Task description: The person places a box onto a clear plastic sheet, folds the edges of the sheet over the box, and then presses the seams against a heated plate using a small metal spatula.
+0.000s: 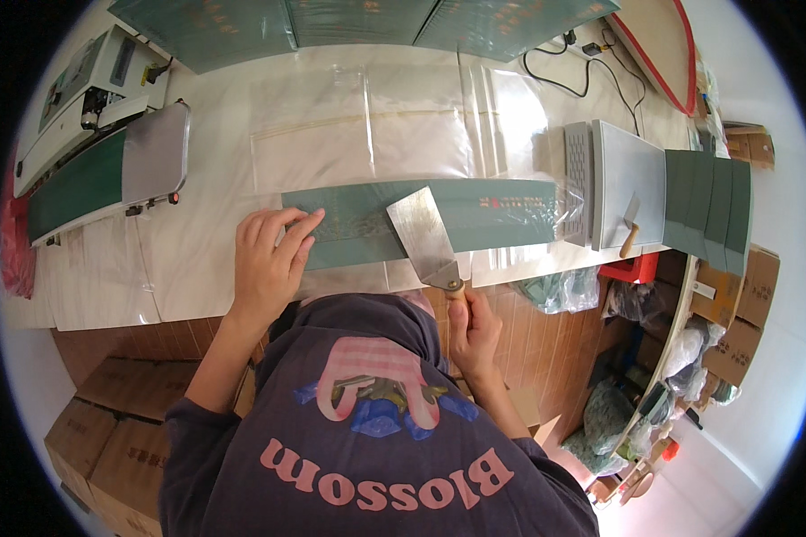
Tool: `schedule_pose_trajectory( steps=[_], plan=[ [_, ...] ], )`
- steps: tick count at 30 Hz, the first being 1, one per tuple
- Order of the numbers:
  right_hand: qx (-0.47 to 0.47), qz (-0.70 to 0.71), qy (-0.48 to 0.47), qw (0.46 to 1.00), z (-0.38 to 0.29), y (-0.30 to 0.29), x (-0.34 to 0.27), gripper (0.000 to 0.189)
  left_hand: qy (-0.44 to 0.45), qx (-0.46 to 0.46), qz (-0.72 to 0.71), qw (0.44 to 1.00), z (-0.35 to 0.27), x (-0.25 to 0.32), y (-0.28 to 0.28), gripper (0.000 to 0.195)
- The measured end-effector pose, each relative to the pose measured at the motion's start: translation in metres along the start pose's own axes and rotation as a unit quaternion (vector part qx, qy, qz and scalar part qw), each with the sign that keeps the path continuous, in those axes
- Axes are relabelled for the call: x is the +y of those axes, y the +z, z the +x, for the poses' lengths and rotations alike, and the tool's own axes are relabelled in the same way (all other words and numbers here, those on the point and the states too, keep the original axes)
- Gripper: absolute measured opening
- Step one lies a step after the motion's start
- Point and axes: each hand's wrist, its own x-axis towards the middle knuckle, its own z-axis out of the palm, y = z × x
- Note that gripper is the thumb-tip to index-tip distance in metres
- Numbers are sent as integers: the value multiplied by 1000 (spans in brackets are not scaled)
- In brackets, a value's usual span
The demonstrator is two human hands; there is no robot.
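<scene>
A long green packet [349, 218] in clear plastic film lies across the worktop in front of me. My left hand [272, 248] rests at the packet's left end, fingers bent and partly apart, with no tool in it. My right hand [475, 329] grips the wooden handle of a broad metal scraper [420, 231], whose blade lies over the middle of the packet. Loose clear plastic bags [416, 137] are spread flat behind the packet. The packet's right end, with film sticking out past it, is close to a grey metal box.
A belt-fed sealing machine [101, 141] stands at the left. At the right, a smaller wooden-handled scraper [631, 225] lies on the grey box [628, 181], beside stacked green boxes [708, 208]. Large green packets [369, 20] line the back. Black cables [588, 77] trail at the back right.
</scene>
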Motion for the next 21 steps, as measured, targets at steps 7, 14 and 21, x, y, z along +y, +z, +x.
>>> schedule_pose_trajectory(
  steps=[7, 14, 21],
  plan=[
    [-4, 13, 1, 1000, 0, 0, -1, 15, 29, -8, 11, 999, 3, 3, 0, 43],
    [-3, 23, -4, 1000, -1, 3, -2, 16, 34, -29, 32, 998, 5, 5, -1, 49],
    [-5, 28, -13, 1000, 4, 4, -4, 15, -74, 1, -56, 996, 22, 9, -1, 18]
  ],
)
